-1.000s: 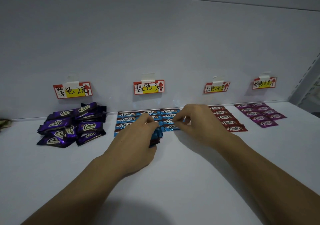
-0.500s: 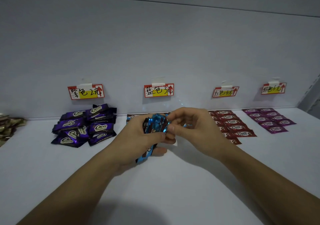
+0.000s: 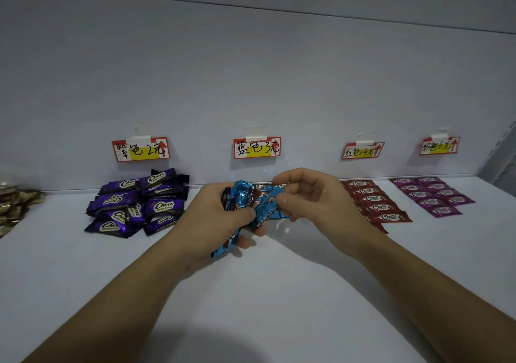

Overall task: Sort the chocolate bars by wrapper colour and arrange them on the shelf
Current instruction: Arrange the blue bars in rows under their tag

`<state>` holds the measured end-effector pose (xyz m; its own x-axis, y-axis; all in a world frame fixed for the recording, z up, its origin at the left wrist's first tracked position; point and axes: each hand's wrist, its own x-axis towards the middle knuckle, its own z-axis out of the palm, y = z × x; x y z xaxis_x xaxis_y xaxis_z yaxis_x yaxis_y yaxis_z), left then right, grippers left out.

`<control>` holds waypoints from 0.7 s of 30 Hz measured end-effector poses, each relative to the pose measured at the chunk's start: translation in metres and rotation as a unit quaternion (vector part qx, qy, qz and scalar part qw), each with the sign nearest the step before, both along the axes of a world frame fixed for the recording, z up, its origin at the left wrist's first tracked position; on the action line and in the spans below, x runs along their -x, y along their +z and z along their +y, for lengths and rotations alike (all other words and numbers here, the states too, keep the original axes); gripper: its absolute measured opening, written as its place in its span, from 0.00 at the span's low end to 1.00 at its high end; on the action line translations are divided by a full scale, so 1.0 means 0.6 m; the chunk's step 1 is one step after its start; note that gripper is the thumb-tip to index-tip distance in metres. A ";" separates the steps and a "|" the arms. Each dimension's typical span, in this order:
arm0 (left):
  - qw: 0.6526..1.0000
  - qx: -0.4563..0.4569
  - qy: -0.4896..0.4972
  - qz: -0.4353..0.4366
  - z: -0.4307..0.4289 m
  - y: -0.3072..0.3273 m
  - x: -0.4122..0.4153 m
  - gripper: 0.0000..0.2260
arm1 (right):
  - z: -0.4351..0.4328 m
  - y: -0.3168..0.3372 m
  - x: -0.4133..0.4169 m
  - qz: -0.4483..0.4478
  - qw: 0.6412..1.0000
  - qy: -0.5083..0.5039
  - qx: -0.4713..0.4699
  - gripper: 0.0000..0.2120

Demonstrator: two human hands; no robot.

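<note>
My left hand (image 3: pixel 212 217) grips a bunch of blue chocolate bars (image 3: pixel 240 199) above the white shelf (image 3: pixel 265 293), below the blue price tag (image 3: pixel 257 147). My right hand (image 3: pixel 312 198) pinches one blue bar (image 3: pixel 269 205) at the right side of that bunch. The laid-out blue bars behind are almost wholly hidden by my hands. A loose heap of purple bars (image 3: pixel 139 203) lies to the left. Red bars (image 3: pixel 375 200) lie in neat rows to the right, and pink bars (image 3: pixel 432 195) lie in rows further right.
Price tags hang on the back wall over each group: purple tag (image 3: pixel 140 149), red tag (image 3: pixel 363 150), pink tag (image 3: pixel 439 145). Gold-wrapped bars (image 3: pixel 14 206) lie at the far left edge. A shelf upright (image 3: pixel 502 156) stands at the far right.
Both hands lifted off the laid-out blue rows. The left hand raised its bunch of blue bars, and the right hand took hold of one bar from it. The view shifted left.
</note>
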<state>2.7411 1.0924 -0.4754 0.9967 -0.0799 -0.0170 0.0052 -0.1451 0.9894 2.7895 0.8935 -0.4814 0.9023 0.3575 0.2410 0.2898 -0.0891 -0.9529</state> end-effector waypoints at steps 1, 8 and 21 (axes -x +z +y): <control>1.000 -0.005 -0.003 0.000 0.000 0.001 0.001 0.11 | 0.001 -0.002 0.000 0.003 1.000 0.009 0.013 0.11; 0.991 0.057 0.116 0.029 0.022 0.008 -0.015 0.11 | -0.003 -0.004 -0.001 -0.020 1.000 -0.016 0.006 0.08; 0.873 0.469 0.094 0.100 0.091 0.019 -0.032 0.07 | 0.078 -0.066 0.039 -0.291 0.903 -0.023 0.314 0.10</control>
